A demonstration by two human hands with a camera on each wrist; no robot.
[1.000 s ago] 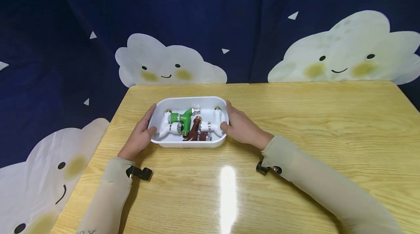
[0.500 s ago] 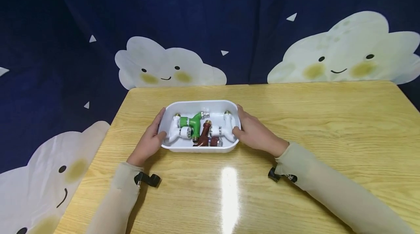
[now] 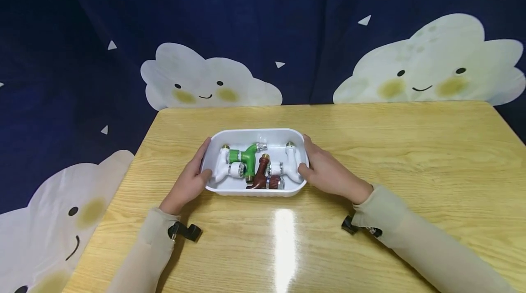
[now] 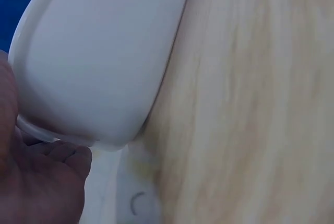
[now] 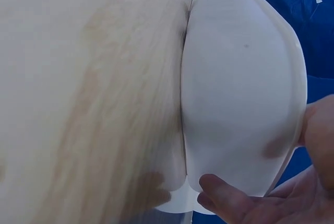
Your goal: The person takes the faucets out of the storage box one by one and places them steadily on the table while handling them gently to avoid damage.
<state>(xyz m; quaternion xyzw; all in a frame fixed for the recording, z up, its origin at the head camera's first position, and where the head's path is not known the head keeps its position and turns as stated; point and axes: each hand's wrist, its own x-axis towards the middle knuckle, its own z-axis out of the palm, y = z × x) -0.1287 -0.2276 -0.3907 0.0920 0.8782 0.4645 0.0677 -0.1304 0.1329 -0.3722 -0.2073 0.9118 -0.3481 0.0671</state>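
Observation:
A white plastic tub (image 3: 250,192) is on the wooden table, its base meeting the tabletop in both wrist views. Inside lie a white tap (image 3: 222,168) at the left, a green tap (image 3: 249,158) beside it, a dark brown tap (image 3: 260,175) near the front wall, and another white tap (image 3: 291,165) at the right. My left hand (image 3: 190,182) grips the tub's left end, thumb over the rim. On the right end, my right hand (image 3: 330,175) holds the rim with its thumb inside and its fingers along the outer wall (image 5: 224,198).
The wooden table (image 3: 394,156) stretches out to the right and towards me. Behind it hangs a dark blue curtain (image 3: 304,19) with printed clouds. A black wrist mount (image 3: 186,231) sticks out from the left sleeve, and a similar mount (image 3: 349,225) from the right.
Both hands have shifted the tub to the right and slightly towards me, with less movement in the last half second. The taps stay inside it, and both grips look the same.

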